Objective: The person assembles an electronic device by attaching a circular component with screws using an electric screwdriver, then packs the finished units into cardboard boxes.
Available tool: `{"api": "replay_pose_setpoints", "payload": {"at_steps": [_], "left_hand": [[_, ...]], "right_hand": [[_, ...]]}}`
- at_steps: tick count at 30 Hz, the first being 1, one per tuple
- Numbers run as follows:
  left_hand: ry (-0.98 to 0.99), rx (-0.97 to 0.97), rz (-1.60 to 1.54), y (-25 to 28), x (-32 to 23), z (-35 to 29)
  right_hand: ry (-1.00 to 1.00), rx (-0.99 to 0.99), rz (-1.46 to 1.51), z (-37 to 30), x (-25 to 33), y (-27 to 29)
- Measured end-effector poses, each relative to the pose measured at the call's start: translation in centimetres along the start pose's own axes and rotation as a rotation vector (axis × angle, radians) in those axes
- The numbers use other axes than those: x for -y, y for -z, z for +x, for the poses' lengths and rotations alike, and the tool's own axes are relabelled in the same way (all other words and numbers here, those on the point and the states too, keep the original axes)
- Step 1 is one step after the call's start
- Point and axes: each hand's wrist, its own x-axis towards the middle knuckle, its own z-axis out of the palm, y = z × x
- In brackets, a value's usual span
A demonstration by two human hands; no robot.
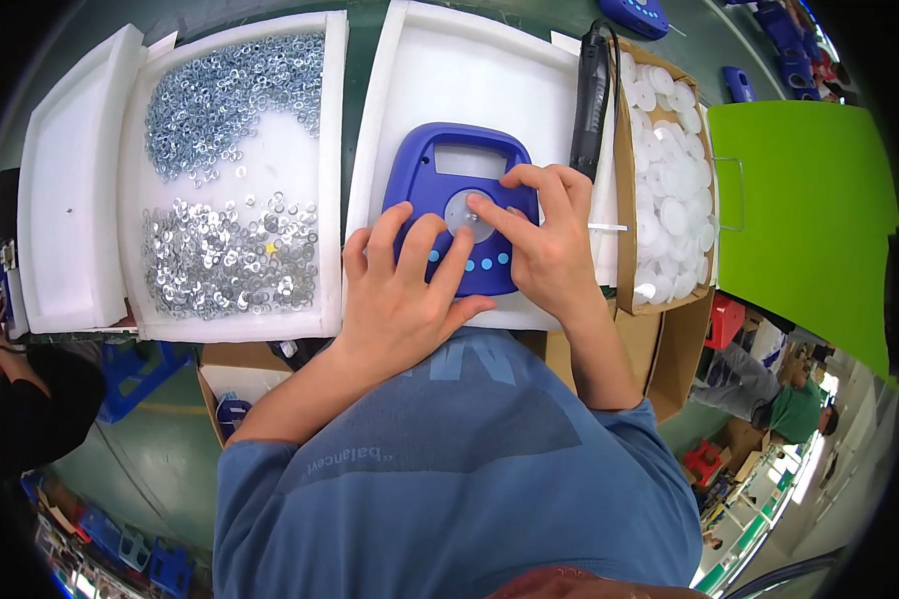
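Observation:
A blue plastic housing with a rectangular opening and a row of light-blue dots lies on a white foam tray. A translucent round disc sits at its middle. My left hand is open, fingers spread over the housing's left and lower part, its index fingertip at the disc's lower edge. My right hand is open too, its index fingertip pressing on the disc and other fingers bent over the housing's right edge. Part of the disc is hidden beneath the fingertips.
Left, a white foam tray holds many small metal rings and washers. Right, a cardboard box holds white discs, beside a black corded power screwdriver. A green panel stands farther right. Another person's arm shows at far left.

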Motion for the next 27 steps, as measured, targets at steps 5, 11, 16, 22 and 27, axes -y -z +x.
{"api": "replay_pose_setpoints", "payload": {"at_steps": [5,11,16,22,27], "left_hand": [[-0.003,-0.013,0.004,-0.2,0.1,0.1],[-0.031,-0.049,0.065,-0.7,0.4,0.0],[-0.086,-0.037,0.134,-1.0,0.1,-0.2],[-0.077,-0.093,0.092,-1.1,0.0,-0.4],[-0.095,-0.146,0.062,-1.3,0.0,-0.1]], "right_hand": [[0.016,0.042,-0.015,-0.3,-0.1,0.0],[0.008,0.025,-0.004,-0.3,-0.3,-0.3],[0.009,0.091,0.055,1.0,-0.3,0.7],[0.242,0.086,0.24,10.6,0.4,-0.4],[0.417,0.142,0.253,19.2,2.1,-8.7]]}}
